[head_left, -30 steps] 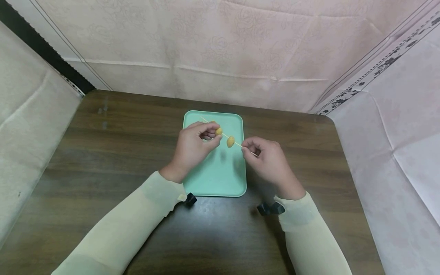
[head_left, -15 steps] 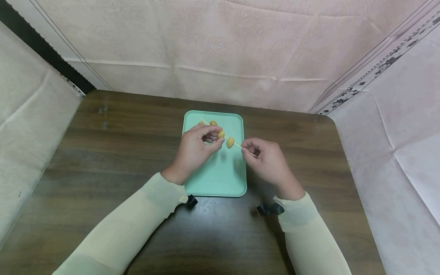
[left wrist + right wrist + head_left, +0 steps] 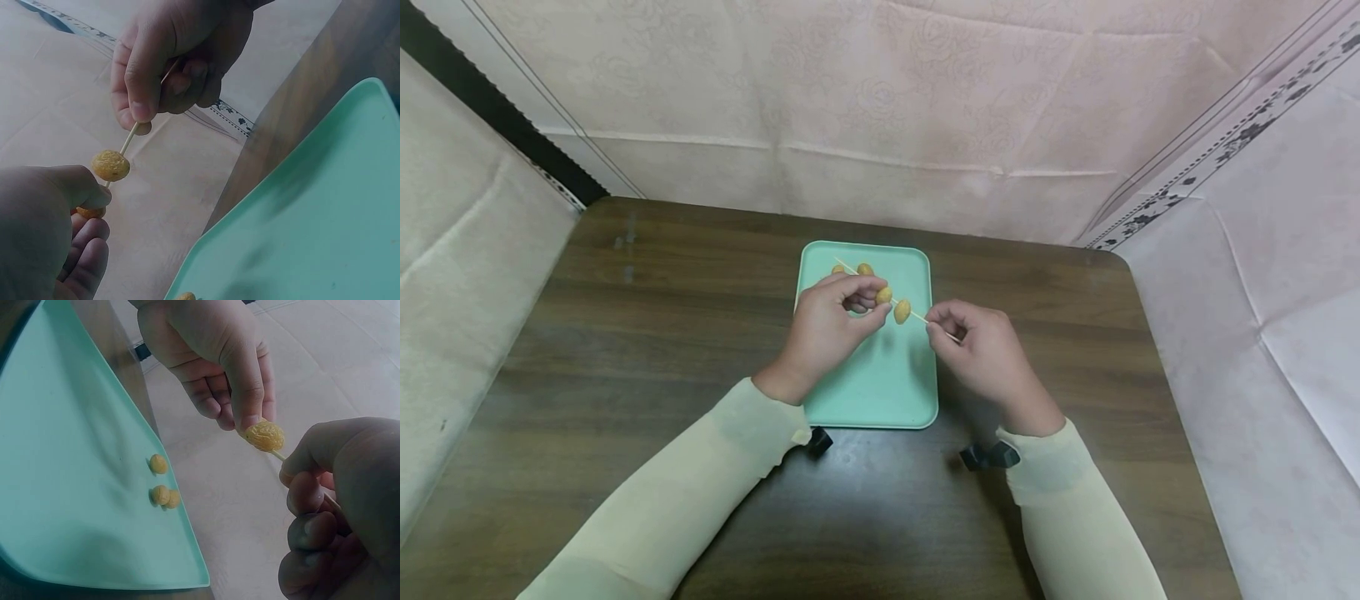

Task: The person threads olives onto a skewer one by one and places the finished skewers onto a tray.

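Note:
A thin wooden skewer [image 3: 917,316] slants above the green tray [image 3: 872,392]. My right hand [image 3: 981,346] holds its near end, fingers curled round the stick. One wrinkled golden-brown ball [image 3: 902,312] is threaded on the skewer between the hands; its rough skin shows in the right wrist view. Thumb and fingers of my left hand [image 3: 827,321] pinch a second golden-brown ball [image 3: 883,296], which sits in line with the stick just beyond the first. The left wrist view shows this second ball [image 3: 92,213] partly hidden by the thumb. Past the left hand, the skewer's pointed end sticks out.
Toward the far end of the tray lie three more balls, one apart [image 3: 159,464] and a touching pair [image 3: 161,495]. The tray rests on a dark wooden table [image 3: 685,333]. Pale patterned cloth [image 3: 880,100] hangs behind and at both sides.
My left hand has shifted slightly right and nearer me, bringing its ball along the stick closer to the first ball. Balls on the tray behind that hand have come into sight. The right hand barely moved.

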`<state>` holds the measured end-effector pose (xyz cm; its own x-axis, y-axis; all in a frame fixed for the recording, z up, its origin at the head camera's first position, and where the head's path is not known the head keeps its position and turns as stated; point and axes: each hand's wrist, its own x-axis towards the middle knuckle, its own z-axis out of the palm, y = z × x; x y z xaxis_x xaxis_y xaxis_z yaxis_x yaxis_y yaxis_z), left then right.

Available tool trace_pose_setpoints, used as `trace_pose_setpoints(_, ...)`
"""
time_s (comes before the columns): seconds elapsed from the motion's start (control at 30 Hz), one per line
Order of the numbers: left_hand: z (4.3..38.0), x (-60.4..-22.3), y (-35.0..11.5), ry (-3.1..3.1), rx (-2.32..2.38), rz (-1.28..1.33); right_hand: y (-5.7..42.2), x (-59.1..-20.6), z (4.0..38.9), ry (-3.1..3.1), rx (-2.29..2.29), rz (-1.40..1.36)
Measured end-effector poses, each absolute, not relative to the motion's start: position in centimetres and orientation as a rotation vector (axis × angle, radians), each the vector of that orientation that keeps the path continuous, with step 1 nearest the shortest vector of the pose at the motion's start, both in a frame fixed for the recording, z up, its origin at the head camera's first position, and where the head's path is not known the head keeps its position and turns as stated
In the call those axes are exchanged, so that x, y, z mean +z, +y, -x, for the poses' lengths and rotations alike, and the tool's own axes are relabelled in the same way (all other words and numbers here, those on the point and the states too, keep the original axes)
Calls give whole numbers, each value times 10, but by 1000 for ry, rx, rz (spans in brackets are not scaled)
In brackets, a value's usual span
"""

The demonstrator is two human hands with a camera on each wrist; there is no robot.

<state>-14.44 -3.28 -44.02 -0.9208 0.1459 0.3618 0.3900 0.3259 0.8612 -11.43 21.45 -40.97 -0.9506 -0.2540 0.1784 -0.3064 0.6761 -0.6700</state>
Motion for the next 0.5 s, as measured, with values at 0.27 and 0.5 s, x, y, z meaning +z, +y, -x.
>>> trace_pose_setpoints(0.27,143,-440,-33,-2399,-1612,475,214,-407,113,-2829,1147,-460)
trace_pose_setpoints(0.5,143,-439,-32,-2411,-1583,491,214,-408,114,-2822,1134,-466)
